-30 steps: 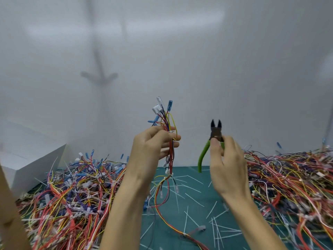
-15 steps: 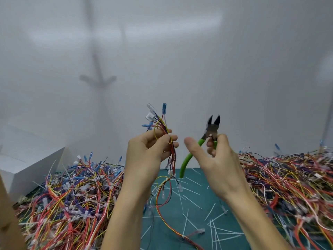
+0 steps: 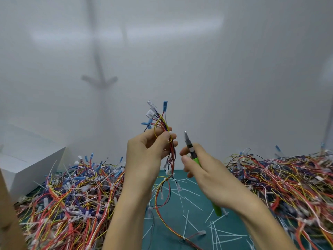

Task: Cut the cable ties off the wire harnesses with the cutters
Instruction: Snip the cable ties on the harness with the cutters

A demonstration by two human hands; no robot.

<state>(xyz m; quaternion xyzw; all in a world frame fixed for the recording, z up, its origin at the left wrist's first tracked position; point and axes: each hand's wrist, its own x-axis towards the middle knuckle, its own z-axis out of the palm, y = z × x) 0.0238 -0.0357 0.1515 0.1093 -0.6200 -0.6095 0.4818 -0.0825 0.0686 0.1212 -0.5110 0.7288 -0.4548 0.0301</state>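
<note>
My left hand (image 3: pixel 146 152) grips a wire harness (image 3: pixel 163 123) upright above the green mat (image 3: pixel 194 230); blue and white connectors fan out above my fingers and red, yellow and black wires trail down to the mat. My right hand (image 3: pixel 203 170) holds the green-handled cutters (image 3: pixel 191 150) just right of the harness. The dark jaws point up and appear edge-on and together. One green handle shows below my palm. A white cable tie (image 3: pixel 184 238) sits on the trailing wires low on the mat.
A heap of wire harnesses (image 3: pixel 72 192) fills the left side, another heap (image 3: pixel 284 177) the right. Several cut white ties (image 3: pixel 191 199) lie scattered on the mat. A white box (image 3: pixel 27 156) stands at far left, a brown cardboard edge (image 3: pixel 7 222) in the lower left corner.
My right hand has turned the cutters so the jaws now look edge-on and closed, and has dropped lower, closer to the harness. The left hand has barely shifted.
</note>
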